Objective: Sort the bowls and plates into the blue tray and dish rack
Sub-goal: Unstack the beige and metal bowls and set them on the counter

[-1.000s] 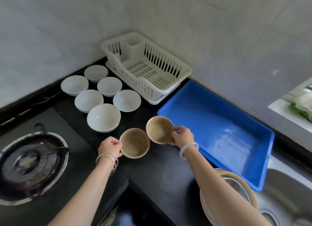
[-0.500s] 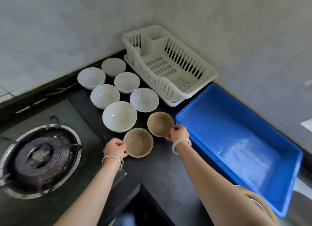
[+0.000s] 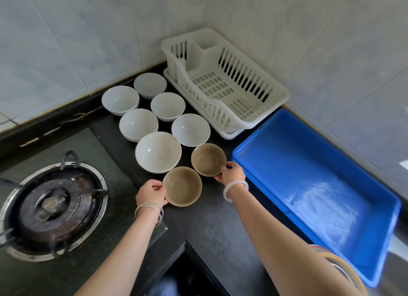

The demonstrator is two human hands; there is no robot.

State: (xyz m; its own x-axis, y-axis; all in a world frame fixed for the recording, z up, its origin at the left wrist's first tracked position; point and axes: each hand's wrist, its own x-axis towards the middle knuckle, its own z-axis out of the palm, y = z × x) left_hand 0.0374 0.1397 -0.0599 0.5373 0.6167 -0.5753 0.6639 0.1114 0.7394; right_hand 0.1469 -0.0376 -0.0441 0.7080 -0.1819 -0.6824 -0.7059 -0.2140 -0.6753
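Observation:
Two brown bowls sit on the black counter. My left hand [image 3: 151, 194] grips the left rim of the near brown bowl [image 3: 182, 186]. My right hand [image 3: 229, 173] grips the right rim of the far brown bowl [image 3: 208, 159]. Behind them stand several white bowls, the largest [image 3: 158, 152] closest to me. The white dish rack [image 3: 223, 83] stands in the corner with nothing in it. The blue tray [image 3: 318, 185], also bare, lies to the right of my right hand.
A gas burner [image 3: 51, 209] sits at the left on the stove top. A stack of plates [image 3: 340, 267] shows at the lower right, partly hidden by my right arm. Tiled walls close the corner behind the rack. The counter edge drops off between my arms.
The two brown bowls have come down from a slight lift and now rest on the counter, both hands still on their rims. The camera has swung left, so the tray sits further right.

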